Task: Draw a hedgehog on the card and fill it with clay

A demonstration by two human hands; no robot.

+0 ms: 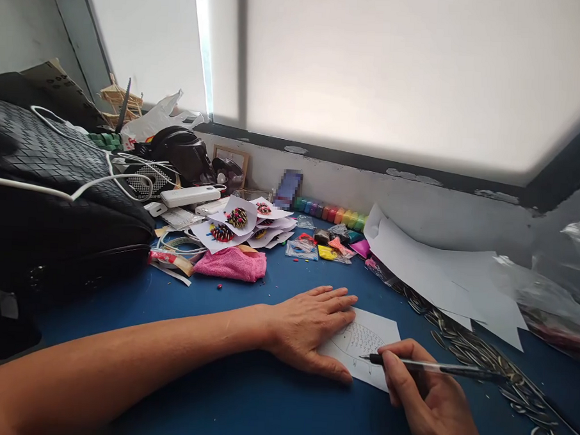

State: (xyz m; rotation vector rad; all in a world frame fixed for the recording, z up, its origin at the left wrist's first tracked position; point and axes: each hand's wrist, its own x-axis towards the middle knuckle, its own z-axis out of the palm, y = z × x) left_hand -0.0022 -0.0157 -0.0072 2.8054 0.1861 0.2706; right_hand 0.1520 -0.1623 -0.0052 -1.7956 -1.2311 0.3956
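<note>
A small white sheet of paper [379,327] lies on the blue tabletop, bearing a fine line drawing of a rounded shape filled with short marks. My left hand [316,328] rests flat across the paper's left side, fingers spread, covering part of the drawing. In my right hand [421,390] is a black pen with a clear barrel [437,366], gripped between thumb and fingers. The pen's tip is over the lower part of the drawing; whether it touches the paper I cannot tell.
Striped sunflower seeds [476,354] are strewn along the right, beside larger white sheets [441,275]. Farther back are a pink cloth [231,264], decorated paper cards [222,230], small colored packets [327,252] and a row of colored tubs [333,213]. A black woven bag [54,220] stands left.
</note>
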